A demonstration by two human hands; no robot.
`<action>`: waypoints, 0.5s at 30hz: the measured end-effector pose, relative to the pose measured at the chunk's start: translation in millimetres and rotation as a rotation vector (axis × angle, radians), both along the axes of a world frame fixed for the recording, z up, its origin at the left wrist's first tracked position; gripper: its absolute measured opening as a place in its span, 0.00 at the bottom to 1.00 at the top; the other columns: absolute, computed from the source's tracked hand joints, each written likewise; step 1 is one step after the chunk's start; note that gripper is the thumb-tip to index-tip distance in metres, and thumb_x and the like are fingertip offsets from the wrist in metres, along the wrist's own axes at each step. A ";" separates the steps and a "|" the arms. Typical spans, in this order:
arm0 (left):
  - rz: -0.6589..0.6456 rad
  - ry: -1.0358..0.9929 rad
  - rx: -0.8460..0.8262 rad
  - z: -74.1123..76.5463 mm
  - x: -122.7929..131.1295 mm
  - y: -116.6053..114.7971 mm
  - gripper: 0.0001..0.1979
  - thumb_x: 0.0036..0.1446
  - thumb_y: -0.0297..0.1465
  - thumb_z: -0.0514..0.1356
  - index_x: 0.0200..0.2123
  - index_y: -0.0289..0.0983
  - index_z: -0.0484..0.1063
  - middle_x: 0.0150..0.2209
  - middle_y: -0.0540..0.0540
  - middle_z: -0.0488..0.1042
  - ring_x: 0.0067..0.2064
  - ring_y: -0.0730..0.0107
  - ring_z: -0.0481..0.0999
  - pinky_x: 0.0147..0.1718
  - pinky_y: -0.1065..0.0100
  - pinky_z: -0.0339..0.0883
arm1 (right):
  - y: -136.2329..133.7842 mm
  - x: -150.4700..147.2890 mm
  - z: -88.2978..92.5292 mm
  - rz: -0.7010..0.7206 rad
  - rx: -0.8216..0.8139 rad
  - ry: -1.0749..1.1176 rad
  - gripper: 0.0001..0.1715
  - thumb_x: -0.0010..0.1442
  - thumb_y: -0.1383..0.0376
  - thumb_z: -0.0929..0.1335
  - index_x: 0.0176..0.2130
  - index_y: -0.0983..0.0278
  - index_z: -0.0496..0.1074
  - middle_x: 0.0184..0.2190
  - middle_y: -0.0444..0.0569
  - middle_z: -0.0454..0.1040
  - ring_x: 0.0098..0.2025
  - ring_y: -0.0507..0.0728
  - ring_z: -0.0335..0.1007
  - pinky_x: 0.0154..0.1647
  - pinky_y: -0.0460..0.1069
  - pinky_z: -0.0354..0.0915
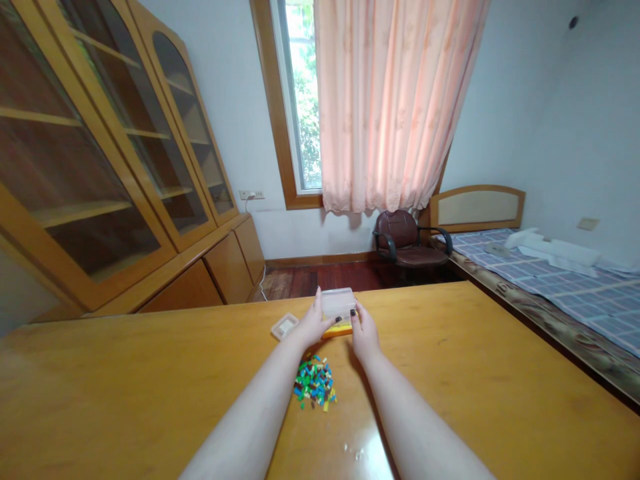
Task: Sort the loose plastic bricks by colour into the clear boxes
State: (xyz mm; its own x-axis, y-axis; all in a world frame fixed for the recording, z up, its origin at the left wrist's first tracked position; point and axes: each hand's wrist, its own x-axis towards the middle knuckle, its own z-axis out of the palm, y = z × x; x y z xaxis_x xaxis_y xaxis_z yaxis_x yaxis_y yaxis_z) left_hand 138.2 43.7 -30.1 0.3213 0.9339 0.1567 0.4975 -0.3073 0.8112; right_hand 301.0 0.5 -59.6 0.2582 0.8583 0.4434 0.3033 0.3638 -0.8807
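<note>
A clear plastic box (338, 301) with a yellow-orange base (337, 331) stands on the wooden table (150, 373), far from me. My left hand (313, 325) grips its left side, thumb across the front edge. My right hand (364, 331) grips its right side, fingertips on the clear top. Both hands are closed on the box. A heap of several small coloured bricks (314, 383) lies on the table between my forearms, just nearer than the box.
A small clear lid or tray (285, 326) lies left of the box. Wooden glass-door cabinets (115, 167) line the left wall. Beyond the table stand a dark armchair (407, 240), a window with a pink curtain (395, 100), and a bed (565, 280) at right.
</note>
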 end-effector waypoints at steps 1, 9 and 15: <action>0.013 0.021 0.006 0.8 1.1 1.1 0.49 0.54 0.37 0.61 0.66 0.35 0.27 0.64 0.32 0.54 0.63 0.58 0.57 0.61 0.56 0.50 | -0.1 0.1 0.3 -0.003 0.000 0.002 0.31 0.63 0.50 0.58 0.57 0.66 0.64 0.55 0.58 0.68 0.57 0.62 0.63 0.58 0.59 0.58; 0.046 0.063 0.025 3.5 2.2 2.8 0.47 0.54 0.35 0.59 0.66 0.33 0.30 0.64 0.31 0.52 0.64 0.58 0.56 0.61 0.57 0.50 | -1.8 0.5 0.9 -0.020 0.004 0.022 0.31 0.63 0.51 0.58 0.56 0.67 0.65 0.54 0.59 0.68 0.56 0.62 0.63 0.58 0.58 0.58; 0.024 0.020 0.021 -5.5 -3.4 -1.3 0.57 0.45 0.28 0.65 0.66 0.33 0.25 0.63 0.31 0.55 0.62 0.57 0.59 0.60 0.58 0.52 | -1.8 2.5 0.0 -0.062 -0.001 0.031 0.31 0.63 0.51 0.57 0.55 0.69 0.65 0.54 0.59 0.68 0.57 0.62 0.63 0.58 0.58 0.58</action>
State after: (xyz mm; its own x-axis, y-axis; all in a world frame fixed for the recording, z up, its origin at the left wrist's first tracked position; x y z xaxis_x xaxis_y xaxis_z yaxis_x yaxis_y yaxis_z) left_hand 134.8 42.4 -35.5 0.3017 0.9382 0.1697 0.5215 -0.3114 0.7944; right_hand 303.5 -1.3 -59.6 0.3247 0.8408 0.4332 0.2975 0.3440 -0.8906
